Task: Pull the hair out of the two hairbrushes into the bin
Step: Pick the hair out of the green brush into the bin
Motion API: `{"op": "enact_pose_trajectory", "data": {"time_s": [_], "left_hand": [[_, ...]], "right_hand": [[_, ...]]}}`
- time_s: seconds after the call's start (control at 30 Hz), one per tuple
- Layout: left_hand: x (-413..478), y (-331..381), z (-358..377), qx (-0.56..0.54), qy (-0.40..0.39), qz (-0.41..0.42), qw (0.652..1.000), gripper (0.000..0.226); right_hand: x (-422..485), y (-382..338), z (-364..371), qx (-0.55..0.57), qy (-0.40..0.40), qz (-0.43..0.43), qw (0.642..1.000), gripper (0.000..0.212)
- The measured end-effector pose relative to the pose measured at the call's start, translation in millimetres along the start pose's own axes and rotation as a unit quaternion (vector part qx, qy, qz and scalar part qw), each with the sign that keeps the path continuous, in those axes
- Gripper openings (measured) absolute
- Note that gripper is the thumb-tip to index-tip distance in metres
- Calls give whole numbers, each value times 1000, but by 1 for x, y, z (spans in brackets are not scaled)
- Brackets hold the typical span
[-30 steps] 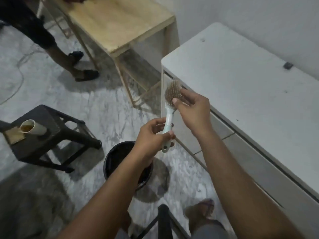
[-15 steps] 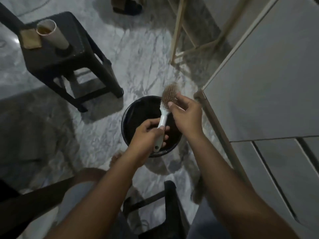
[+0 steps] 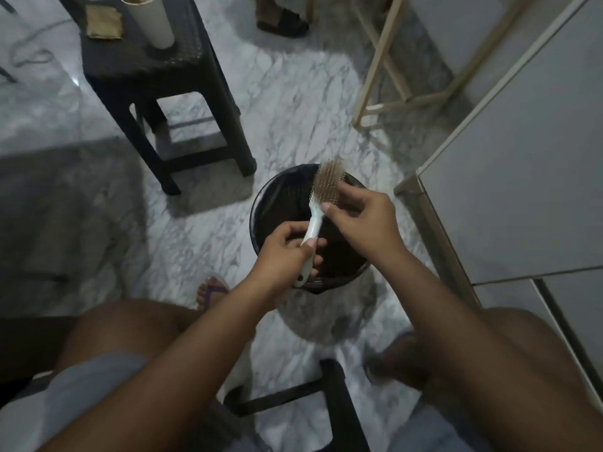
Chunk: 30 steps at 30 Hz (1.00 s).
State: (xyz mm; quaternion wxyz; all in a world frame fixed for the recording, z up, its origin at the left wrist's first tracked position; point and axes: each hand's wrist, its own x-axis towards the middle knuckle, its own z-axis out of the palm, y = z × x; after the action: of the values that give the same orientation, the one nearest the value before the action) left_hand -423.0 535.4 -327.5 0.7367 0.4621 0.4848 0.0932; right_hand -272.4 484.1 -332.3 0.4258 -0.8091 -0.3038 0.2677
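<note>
Grey shorts [image 3: 91, 380] and bare knees fill the near edge. The person sits with legs apart, which leaves a gap for both forearms to reach forward and down. The left hand [image 3: 284, 256] is wrapped round the lower handle of the brush [image 3: 317, 212], gripping low so the whole head stays free to work on. It tilts the head up and away, bristles turned toward the other hand. The right hand [image 3: 365, 220] closes on that head, thumb at the neck and curled fingertips at the far side of the bristles. That is a picking grip, though I cannot tell whether any strands are pinched yet. Brownish hair [image 3: 328, 179] is matted through the bristles, so the cleaning looks barely begun. The brush hangs directly over the black bin [image 3: 261, 203], which stands on the floor between the feet, evidently so that whatever comes loose drops straight in. The second brush is not in view. The marble floor [image 3: 293, 109] runs on beyond the bin. A white cabinet [image 3: 528, 164] stands close on the right. Farther left is a black stool [image 3: 189, 34] carrying a cup [image 3: 156, 21] and a folded cloth [image 3: 102, 16], both well clear of the work. At the far edge are pale wooden legs [image 3: 375, 70] and someone's sandal [image 3: 282, 21].
</note>
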Motion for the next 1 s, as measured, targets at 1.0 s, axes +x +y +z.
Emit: {"op": "enact_pose_trajectory", "data": {"time_s": [1.0], "left_hand": [[96,-53,-22,-8,109,-62,992,35]], "right_hand": [[59,45,-21,-354,-279,-7,893,20]]}}
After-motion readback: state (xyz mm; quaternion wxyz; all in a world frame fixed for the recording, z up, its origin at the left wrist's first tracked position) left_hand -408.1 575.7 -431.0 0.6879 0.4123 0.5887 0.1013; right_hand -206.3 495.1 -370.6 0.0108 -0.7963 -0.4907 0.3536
